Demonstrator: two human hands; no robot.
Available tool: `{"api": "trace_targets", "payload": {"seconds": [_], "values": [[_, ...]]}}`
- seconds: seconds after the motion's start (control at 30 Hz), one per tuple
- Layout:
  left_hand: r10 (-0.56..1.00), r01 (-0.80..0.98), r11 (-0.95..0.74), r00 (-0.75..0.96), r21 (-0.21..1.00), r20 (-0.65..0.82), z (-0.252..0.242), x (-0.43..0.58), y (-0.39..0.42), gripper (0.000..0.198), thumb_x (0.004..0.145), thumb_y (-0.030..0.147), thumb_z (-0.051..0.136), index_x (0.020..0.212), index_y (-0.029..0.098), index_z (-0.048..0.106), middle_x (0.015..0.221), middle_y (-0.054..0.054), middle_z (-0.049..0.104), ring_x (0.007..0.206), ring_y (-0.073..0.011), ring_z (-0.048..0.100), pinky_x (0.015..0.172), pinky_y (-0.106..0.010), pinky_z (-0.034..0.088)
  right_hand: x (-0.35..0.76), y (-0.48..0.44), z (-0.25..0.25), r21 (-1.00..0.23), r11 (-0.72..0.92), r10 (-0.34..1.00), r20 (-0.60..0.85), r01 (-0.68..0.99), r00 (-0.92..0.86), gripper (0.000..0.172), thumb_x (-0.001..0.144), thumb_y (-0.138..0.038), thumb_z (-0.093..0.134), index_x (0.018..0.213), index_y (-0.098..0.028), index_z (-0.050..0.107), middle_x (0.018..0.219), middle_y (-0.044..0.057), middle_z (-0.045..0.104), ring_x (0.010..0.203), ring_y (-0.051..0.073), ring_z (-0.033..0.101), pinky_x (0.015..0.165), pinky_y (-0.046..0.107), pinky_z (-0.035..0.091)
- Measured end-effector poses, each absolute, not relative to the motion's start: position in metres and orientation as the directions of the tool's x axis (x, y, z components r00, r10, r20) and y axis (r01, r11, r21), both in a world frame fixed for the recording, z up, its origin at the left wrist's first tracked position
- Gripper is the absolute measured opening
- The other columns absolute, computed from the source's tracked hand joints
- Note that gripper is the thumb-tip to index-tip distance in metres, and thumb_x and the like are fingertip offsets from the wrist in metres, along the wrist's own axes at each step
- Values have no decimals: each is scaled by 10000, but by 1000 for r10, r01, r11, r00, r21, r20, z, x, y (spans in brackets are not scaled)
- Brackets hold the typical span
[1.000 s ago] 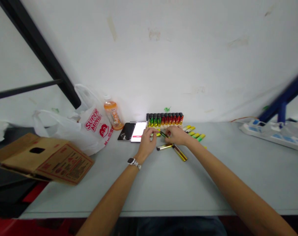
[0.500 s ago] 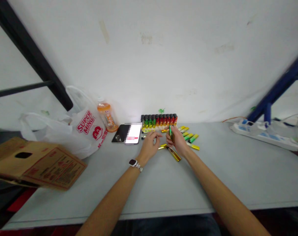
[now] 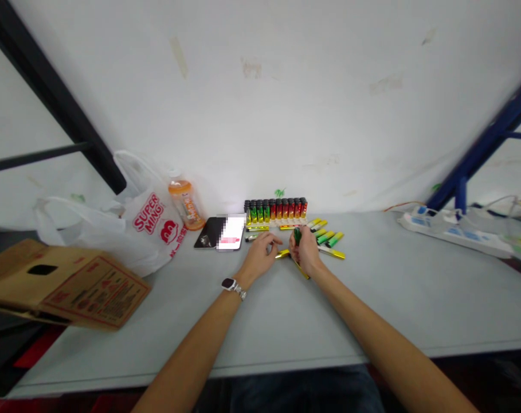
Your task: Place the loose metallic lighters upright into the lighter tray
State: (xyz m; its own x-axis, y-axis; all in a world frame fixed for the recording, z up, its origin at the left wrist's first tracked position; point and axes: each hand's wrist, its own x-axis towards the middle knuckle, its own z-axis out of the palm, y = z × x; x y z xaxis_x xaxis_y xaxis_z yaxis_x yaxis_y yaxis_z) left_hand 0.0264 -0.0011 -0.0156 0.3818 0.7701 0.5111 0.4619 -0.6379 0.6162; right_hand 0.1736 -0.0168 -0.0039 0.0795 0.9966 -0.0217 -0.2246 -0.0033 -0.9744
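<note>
1. The wall [image 3: 286, 115] fills the upper half of the frame, white with a few scuffs.
2. The table [image 3: 372, 310] is grey and runs across the lower half; both my forearms reach up over it from the bottom edge.
3. A box [image 3: 66, 287] of brown card lies at the lower left, hanging over the table's left end.
4. A bag [image 3: 126, 229] (white plastic, red print) slumps just behind the box, left of centre.
5. A power strip [image 3: 453, 232] lies at the right edge, against the wall.
6. My left hand [image 3: 260, 258] rests just below the middle of the frame, fingers loosely curled toward the other hand; I cannot tell whether it grips anything.
7. My right hand [image 3: 305, 255] is just beside it, to its right, with its fingers folded around a green lighter.
8. A row of lighters [image 3: 275, 210] stands upright against the wall at the centre, green ones on the left, red ones on the right.
9. Two phones [image 3: 208, 232] lie side by side left of the row, one dark, one with its screen lit.
10. A bottle [image 3: 183, 203] with orange drink stands between the bag and the phones.
11. Loose lighters [image 3: 326, 236], yellow and green, lie flat to the right of my hands; a gold lighter [image 3: 281, 253] lies between my two hands.
12. The green lighter [image 3: 297, 235] sticks up from my right fist, roughly upright, in front of the row.
13. A watch [image 3: 231, 284] sits on my left wrist.
</note>
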Motion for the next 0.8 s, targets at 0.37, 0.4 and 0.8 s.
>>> {"api": "trace_targets", "payload": {"seconds": [0.37, 0.4, 0.8], "values": [[764, 460, -645, 401, 611, 505, -15, 27, -1, 211, 831, 47, 511, 864, 177, 674, 900, -47, 653, 918, -193, 599, 864, -345, 489, 171, -22, -1, -937, -66, 992, -100, -344, 83, 591, 854, -706, 378, 512, -226, 413, 357, -75, 238, 316, 74, 189, 330, 218, 131], [765, 462, -643, 402, 611, 503, -15, 27, -1, 209, 831, 47, 511, 864, 175, 673, 903, -48, 653, 918, -193, 599, 868, -346, 488, 172, -23, -1, -934, -65, 993, -95, -351, 69, 614, 839, -740, 380, 509, -223, 415, 356, -77, 230, 317, 70, 186, 334, 217, 130], [766, 454, -642, 415, 618, 491, -18, 27, -1, 196, 829, 56, 514, 846, 182, 664, 907, -49, 640, 940, -201, 594, 889, -361, 484, 171, -24, 4, -980, 31, 983, -5, -194, 183, 490, 888, -563, 366, 513, -248, 400, 374, -50, 302, 314, 91, 247, 322, 224, 163]]}}
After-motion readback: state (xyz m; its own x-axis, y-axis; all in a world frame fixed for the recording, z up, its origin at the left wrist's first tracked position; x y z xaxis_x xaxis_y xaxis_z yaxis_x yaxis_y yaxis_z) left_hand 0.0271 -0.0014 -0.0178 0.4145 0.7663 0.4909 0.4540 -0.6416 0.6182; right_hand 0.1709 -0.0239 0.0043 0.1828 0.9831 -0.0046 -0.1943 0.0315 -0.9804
